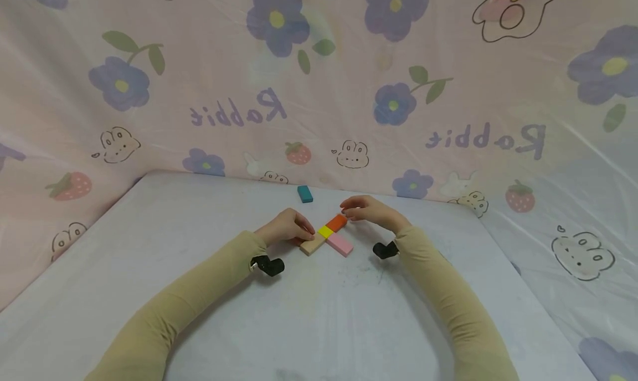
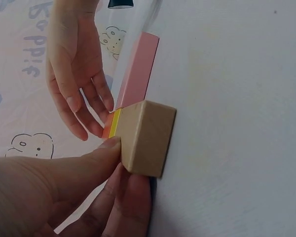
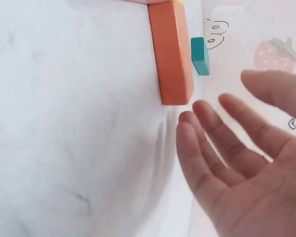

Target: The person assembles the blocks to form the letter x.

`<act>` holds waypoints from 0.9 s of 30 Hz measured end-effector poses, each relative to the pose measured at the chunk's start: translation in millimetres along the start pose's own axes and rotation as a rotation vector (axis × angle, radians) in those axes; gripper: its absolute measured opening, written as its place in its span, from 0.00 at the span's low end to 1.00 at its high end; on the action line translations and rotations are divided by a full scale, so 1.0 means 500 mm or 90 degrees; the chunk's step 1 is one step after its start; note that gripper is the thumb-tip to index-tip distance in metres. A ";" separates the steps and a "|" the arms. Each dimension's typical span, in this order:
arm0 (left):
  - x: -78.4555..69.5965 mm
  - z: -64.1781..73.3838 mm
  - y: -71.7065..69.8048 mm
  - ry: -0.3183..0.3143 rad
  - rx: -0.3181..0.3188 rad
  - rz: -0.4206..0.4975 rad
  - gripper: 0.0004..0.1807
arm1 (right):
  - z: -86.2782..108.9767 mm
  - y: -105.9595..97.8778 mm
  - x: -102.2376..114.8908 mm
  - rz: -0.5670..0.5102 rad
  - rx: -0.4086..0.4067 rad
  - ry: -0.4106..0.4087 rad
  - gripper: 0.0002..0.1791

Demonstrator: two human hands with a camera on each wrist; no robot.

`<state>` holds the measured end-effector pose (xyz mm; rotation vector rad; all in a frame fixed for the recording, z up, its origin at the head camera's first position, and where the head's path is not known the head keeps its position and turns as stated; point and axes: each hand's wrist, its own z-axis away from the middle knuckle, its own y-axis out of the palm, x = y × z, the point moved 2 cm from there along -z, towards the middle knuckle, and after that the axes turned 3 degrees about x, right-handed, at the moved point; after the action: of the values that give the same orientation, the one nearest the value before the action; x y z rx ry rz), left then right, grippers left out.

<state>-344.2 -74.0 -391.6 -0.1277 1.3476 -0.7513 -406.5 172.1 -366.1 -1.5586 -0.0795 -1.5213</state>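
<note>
Several small blocks lie touching on the white surface: a natural wood block (image 1: pixel 312 245), a yellow block (image 1: pixel 325 232), an orange block (image 1: pixel 336 222) and a pink block (image 1: pixel 340 245). My left hand (image 1: pixel 287 227) pinches the wood block; in the left wrist view the thumb (image 2: pixel 106 153) lies against it and fingertips (image 2: pixel 133 192) touch its side. What lies under the left palm is hidden. My right hand (image 1: pixel 370 211) hovers beside the far end of the orange block, fingers loosely spread and apart from it. The right wrist view shows nothing in the right hand (image 3: pixel 251 153).
A teal block (image 1: pixel 305 194) lies apart, farther back near the curtain. The patterned curtain (image 1: pixel 329 93) rises behind the white table surface (image 1: pixel 319 325) and along its sides. A black wrist mount (image 1: pixel 269 266) hangs from the left sleeve, another black mount (image 1: pixel 386 250) from the right.
</note>
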 end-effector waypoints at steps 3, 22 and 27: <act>-0.001 0.000 0.000 -0.001 -0.004 -0.003 0.08 | 0.000 0.002 -0.006 -0.035 -0.015 0.025 0.22; -0.001 0.004 0.004 -0.006 -0.009 0.024 0.07 | -0.017 0.020 -0.026 -0.039 -0.069 0.078 0.18; -0.001 0.004 0.004 -0.006 -0.011 0.024 0.07 | -0.016 0.020 -0.028 -0.019 -0.070 0.076 0.17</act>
<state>-341.7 -72.9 -391.6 -0.1195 1.3436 -0.7063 -409.5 168.9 -384.6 -1.5545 0.0501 -1.6637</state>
